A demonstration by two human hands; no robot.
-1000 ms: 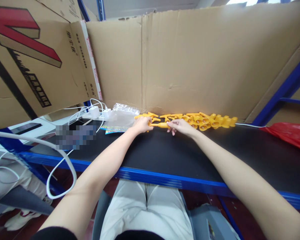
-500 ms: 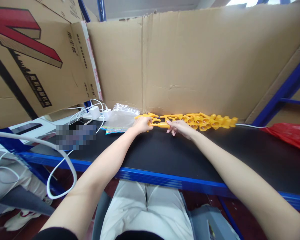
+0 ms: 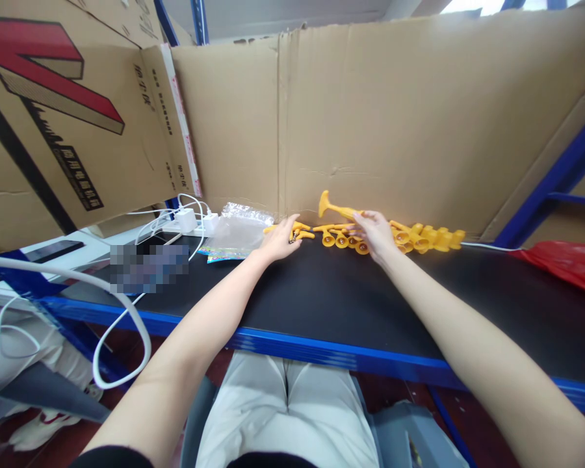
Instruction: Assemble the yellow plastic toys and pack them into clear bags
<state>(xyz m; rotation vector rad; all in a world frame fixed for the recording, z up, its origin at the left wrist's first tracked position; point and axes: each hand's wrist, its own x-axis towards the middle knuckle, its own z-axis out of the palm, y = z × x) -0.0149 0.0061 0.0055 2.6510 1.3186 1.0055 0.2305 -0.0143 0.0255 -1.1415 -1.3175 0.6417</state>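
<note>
- Yellow T-shaped piece [image 3: 338, 208]: raised above the left part of the yellow row [image 3: 422, 240], its stem gripped by my right hand [image 3: 376, 235].
- My left hand [image 3: 277, 242] is left of the row, over yellow sticks [image 3: 305, 234]; I cannot tell whether it grasps one.

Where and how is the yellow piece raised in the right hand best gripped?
Probably across the bare shaft of the raised yellow piece, between its wide end and the right hand, coming from above. That stretch is slim and only slightly sloped, the right hand covers the opposite end, and only the cardboard shows behind.
</note>
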